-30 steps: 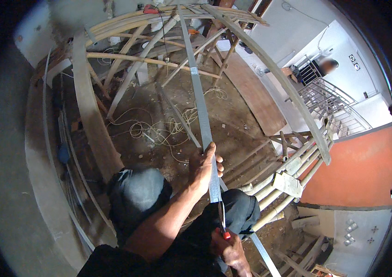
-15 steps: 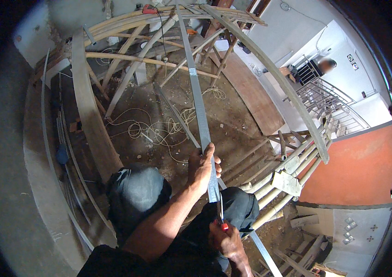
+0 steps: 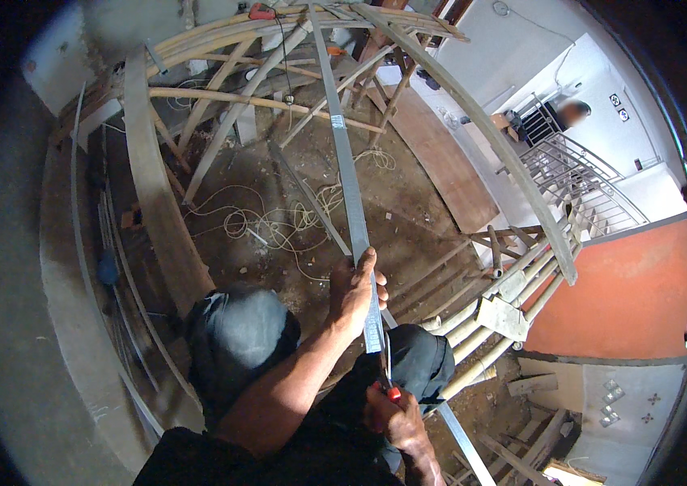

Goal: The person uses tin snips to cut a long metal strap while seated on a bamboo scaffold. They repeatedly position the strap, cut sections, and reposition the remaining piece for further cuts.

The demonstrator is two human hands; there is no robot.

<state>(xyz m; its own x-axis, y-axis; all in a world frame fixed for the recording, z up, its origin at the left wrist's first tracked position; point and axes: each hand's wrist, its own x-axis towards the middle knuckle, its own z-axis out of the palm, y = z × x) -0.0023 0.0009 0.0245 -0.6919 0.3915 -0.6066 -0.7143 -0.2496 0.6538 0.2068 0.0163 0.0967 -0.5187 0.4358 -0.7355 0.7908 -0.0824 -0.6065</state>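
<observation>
A long, narrow grey metal profile (image 3: 346, 178) runs from the far scaffold down toward my lap. My left hand (image 3: 351, 298) is closed around it near its near end, thumb lying along the top. In my right hand (image 3: 396, 421) are red-handled metal snips (image 3: 393, 394), the fingers wrapped round the handles. The snips' blades meet the profile's near end by my right knee; whether they bite into the metal I cannot tell. A second light metal strip (image 3: 465, 445) passes below my right hand toward the lower right.
Bamboo poles (image 3: 246, 101) and wooden planks (image 3: 169, 211) form scaffolding around an opening. Down below lie a tangled pale cable (image 3: 270, 227) and a brown board (image 3: 440, 162). A red power tool (image 3: 262, 11) rests at the far edge. Beyond a metal railing (image 3: 574, 174) is another person (image 3: 558, 121).
Almost nothing differs. The profile's near end sits very slightly farther up, and both hands keep their grip.
</observation>
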